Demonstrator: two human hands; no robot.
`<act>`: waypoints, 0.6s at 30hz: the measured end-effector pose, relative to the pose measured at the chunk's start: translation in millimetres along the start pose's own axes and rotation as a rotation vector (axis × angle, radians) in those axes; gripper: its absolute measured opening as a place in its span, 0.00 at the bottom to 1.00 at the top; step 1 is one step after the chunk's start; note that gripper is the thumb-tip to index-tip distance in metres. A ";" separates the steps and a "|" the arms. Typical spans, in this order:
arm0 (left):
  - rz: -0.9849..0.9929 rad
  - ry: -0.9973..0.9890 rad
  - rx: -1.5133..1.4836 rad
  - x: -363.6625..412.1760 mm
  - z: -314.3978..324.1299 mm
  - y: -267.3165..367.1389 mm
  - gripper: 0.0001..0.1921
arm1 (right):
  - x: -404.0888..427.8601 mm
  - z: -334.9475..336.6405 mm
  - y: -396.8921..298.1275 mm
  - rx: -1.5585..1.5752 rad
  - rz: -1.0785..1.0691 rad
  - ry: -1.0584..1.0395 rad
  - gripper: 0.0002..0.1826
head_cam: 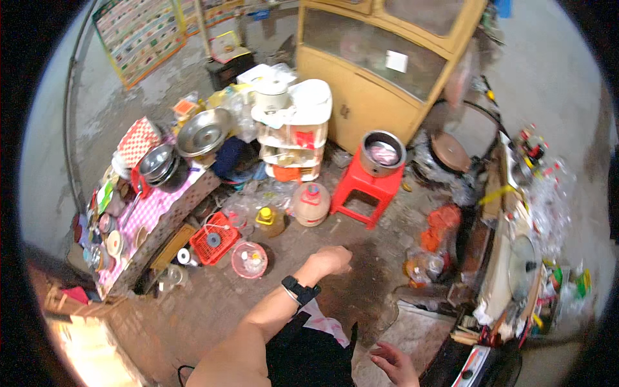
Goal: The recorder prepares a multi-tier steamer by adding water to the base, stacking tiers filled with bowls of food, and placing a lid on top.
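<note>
My left hand point(333, 260) is stretched out over the brown floor, a black watch point(301, 291) on its wrist. Its fingers are curled and blurred, so whether anything is inside cannot be told. Low in the view, my right hand point(394, 365) hangs with its fingers apart, holding nothing, near a pale mat point(411, 334). Beyond my left hand, a metal pot point(382, 167) with pinkish contents stands on a red plastic stool point(365, 193). A large plastic jug point(310, 205) and a yellow-capped bottle point(271, 225) stand on the floor left of the stool.
On the left, a table with a pink checked cloth point(150, 208) bears bowls and dishes. Beside it are a red basket point(215, 242) and a pink tub point(249, 263). A white shelf rack point(309, 109) and wooden cabinet point(360, 96) stand behind. A cluttered counter point(500, 275) runs along the right.
</note>
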State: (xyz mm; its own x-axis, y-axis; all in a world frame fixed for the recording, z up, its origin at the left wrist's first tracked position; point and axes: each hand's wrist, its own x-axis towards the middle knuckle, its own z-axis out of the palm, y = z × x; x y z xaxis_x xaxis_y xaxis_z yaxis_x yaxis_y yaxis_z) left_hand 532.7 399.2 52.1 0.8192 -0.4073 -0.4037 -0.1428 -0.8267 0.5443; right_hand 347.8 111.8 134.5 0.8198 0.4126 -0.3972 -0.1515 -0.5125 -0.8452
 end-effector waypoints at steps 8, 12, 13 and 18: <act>-0.152 0.101 -0.063 -12.4 -33.9 -97.8 0.20 | 89.5 -19.3 -31.1 0.049 0.148 -0.133 0.22; -0.189 0.426 -0.376 -36.2 -4.3 -166.7 0.17 | 116.3 -39.1 -19.6 -0.033 0.092 -0.233 0.25; -0.280 0.404 -0.457 -46.2 -13.8 -169.1 0.15 | 123.1 -44.2 -17.1 -0.026 0.105 -0.223 0.25; -0.534 0.761 -1.101 -111.0 -31.3 -215.1 0.10 | 153.6 -53.0 -34.0 -0.095 0.052 -0.272 0.23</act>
State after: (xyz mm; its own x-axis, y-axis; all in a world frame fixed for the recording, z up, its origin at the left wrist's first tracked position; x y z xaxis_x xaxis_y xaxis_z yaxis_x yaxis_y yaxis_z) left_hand 489.8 634.4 2.8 0.7792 0.4419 -0.4444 0.4753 0.0455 0.8786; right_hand 508.2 152.7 121.1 0.6322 0.5641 -0.5312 -0.1267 -0.6011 -0.7891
